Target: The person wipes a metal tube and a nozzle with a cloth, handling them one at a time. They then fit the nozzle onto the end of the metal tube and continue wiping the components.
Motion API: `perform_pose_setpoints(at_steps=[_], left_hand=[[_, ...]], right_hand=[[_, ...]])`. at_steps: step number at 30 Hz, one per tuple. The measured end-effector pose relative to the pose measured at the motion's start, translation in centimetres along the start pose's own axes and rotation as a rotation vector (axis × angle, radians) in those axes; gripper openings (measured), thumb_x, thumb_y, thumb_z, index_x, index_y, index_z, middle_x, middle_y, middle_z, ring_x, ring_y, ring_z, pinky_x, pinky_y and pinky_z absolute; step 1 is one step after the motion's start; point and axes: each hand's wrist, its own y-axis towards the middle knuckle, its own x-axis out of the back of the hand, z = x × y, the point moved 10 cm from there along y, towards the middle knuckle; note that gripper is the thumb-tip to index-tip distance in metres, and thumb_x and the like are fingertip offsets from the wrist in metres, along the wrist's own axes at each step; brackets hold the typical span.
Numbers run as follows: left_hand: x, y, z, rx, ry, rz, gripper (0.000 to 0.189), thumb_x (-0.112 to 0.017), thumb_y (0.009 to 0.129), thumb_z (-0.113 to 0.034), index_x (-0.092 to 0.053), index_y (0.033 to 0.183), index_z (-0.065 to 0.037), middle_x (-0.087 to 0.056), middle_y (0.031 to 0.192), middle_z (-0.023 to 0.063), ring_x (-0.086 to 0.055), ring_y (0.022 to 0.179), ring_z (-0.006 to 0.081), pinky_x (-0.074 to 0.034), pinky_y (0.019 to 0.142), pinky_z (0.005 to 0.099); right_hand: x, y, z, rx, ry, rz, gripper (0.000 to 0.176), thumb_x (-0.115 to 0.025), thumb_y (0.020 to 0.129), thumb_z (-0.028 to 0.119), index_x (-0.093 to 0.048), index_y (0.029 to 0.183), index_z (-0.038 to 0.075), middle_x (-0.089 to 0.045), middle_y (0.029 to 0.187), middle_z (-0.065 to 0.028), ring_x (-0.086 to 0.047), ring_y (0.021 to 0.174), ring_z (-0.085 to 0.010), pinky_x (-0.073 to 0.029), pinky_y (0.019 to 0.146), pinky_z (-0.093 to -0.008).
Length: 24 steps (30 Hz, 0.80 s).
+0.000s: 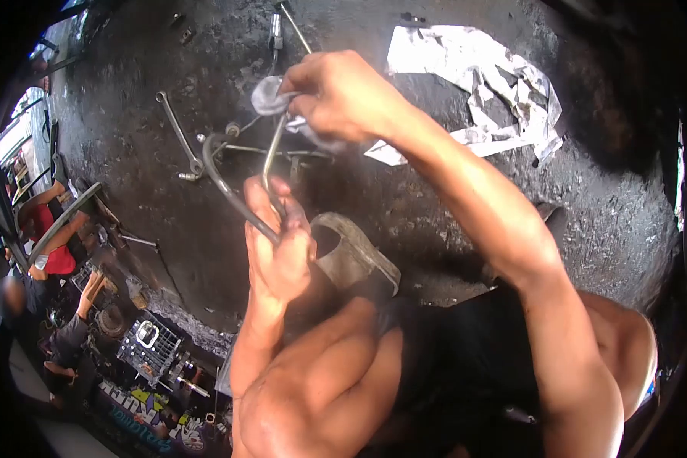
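Note:
My left hand [278,244] is closed around a bent metal rod [225,182], which curves up and over in a loop on its left side. A straight arm of the rod rises from my left fingers toward my right hand [334,95]. Pinched in my right fingers is a pale grey rag [270,96], bunched at the upper end of that straight arm. On the dark floor behind the rod lie a combination wrench [179,131], a socket tool [275,34] and a thin bar [271,152]. Just right of my left hand is a grey cup-shaped piece [351,248] with a round opening.
Crumpled white sheets [443,55] lie on the oily floor [622,217] at upper right. Toward lower left sit an engine block [149,347], other metal parts and a dark printed banner [141,416]. Other people's arms [69,233] reach in at the left edge.

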Motion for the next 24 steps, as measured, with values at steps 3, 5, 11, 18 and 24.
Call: perform_pose_setpoints(at_steps=[3, 5, 11, 18, 24], left_hand=[[0.3, 0.1, 0.5, 0.046, -0.168, -0.038, 0.044, -0.044, 0.065, -0.006, -0.034, 0.108, -0.007, -0.036, 0.074, -0.0002, -0.035, 0.051, 0.0053, -0.038, 0.037, 0.0198], [0.5, 0.2, -0.4, -0.055, 0.020, -0.037, 0.038, -0.043, 0.069, -0.005, -0.036, 0.107, -0.002, -0.038, 0.068, 0.0027, -0.038, 0.049, 0.0101, -0.038, 0.042, 0.0254], [-0.3, -0.5, 0.1, -0.156, 0.215, 0.015, 0.037, -0.051, 0.076, -0.008, -0.036, 0.110, -0.001, -0.038, 0.071, 0.0012, -0.038, 0.053, 0.0070, -0.035, 0.043, 0.0209], [-1.7, -1.5, -2.0, -0.244, 0.478, 0.015, 0.049, -0.068, 0.073, -0.014, -0.044, 0.112, 0.003, -0.046, 0.066, 0.0068, -0.045, 0.055, 0.0151, -0.040, 0.052, 0.0292], [-2.8, -1.5, -1.2, -0.304, 0.317, 0.152, 0.040, -0.072, 0.074, -0.023, -0.054, 0.102, -0.001, -0.053, 0.075, 0.0057, -0.048, 0.061, 0.0157, -0.041, 0.057, 0.0284]], right_hand=[[0.4, 1.0, -4.3, -0.133, -0.077, -0.023, 0.033, -0.058, 0.065, 0.009, -0.071, 0.094, 0.002, -0.065, 0.074, -0.0228, -0.067, 0.072, -0.0351, -0.055, 0.072, -0.0389], [1.3, 1.3, -2.3, -0.020, -0.133, -0.027, 0.034, -0.057, 0.063, 0.008, -0.071, 0.094, 0.002, -0.065, 0.077, -0.0233, -0.065, 0.075, -0.0369, -0.053, 0.075, -0.0406], [2.1, -2.1, -2.7, -0.105, 0.122, 0.052, 0.026, -0.063, 0.078, 0.012, -0.069, 0.100, -0.001, -0.066, 0.091, -0.0164, -0.064, 0.084, -0.0274, -0.050, 0.076, -0.0381], [15.0, -11.6, -14.7, -0.616, 0.645, -0.430, 0.034, -0.063, 0.082, 0.009, -0.060, 0.113, -0.005, -0.067, 0.090, -0.0100, -0.064, 0.076, -0.0144, -0.053, 0.069, -0.0232], [15.1, -12.0, -13.3, -0.386, -0.426, -0.167, 0.059, -0.078, 0.069, 0.017, -0.058, 0.122, 0.000, -0.065, 0.112, -0.0146, -0.064, 0.097, -0.0228, -0.049, 0.086, -0.0304]])
